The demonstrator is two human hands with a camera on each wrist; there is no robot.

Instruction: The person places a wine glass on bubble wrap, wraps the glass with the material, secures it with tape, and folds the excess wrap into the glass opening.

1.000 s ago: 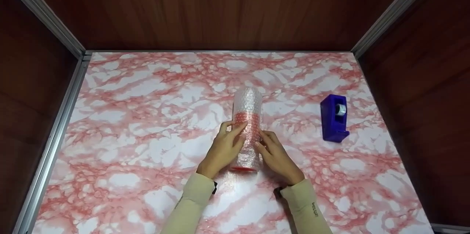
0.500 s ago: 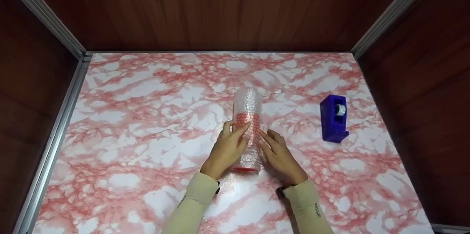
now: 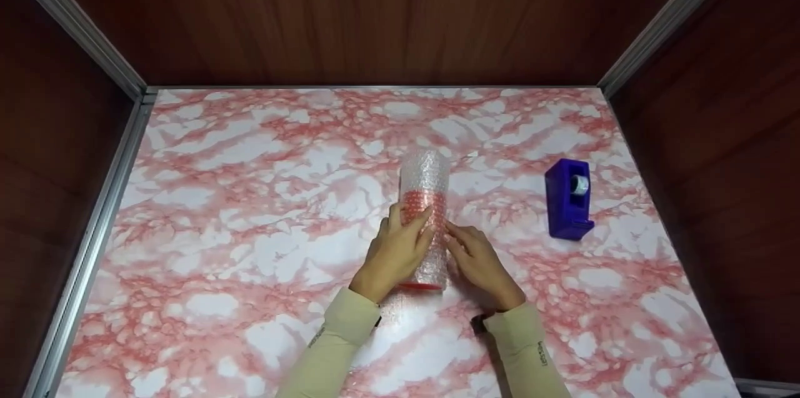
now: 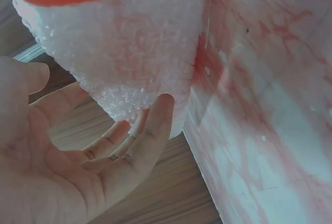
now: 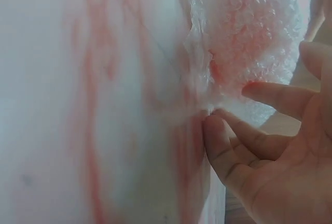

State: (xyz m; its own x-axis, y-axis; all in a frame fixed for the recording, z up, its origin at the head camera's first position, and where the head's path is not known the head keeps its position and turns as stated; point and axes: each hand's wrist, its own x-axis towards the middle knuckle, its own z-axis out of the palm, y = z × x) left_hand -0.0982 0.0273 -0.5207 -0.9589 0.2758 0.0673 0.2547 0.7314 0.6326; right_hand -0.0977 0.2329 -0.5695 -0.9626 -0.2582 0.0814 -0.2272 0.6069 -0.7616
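A cylinder wrapped in bubble wrap (image 3: 426, 170) lies lengthwise on the table, with red showing through its middle. Its near end is a flat red disc (image 3: 422, 286), which appears orange-red at the top of the left wrist view. My left hand (image 3: 395, 254) rests on the left side of the wrap, fingers spread and only slightly bent, fingertips against the bubbles. On the right side, my right hand (image 3: 481, 262) touches the wrap low down with its fingertips. In the right wrist view the loose edge of the bubble wrap (image 5: 199, 42) runs along the table by those fingertips.
A blue tape dispenser (image 3: 567, 201) with a roll of clear tape (image 3: 580, 185) stands to the right. The table (image 3: 250, 198) has a red and white marbled top. Dark wooden panels (image 3: 375, 17) with metal rails enclose its back and sides.
The wrapped cylinder has shifted slightly to the right, and both hands have moved with it. The left hand's fingers lie a little further over the wrap. The tape dispenser stays in place.
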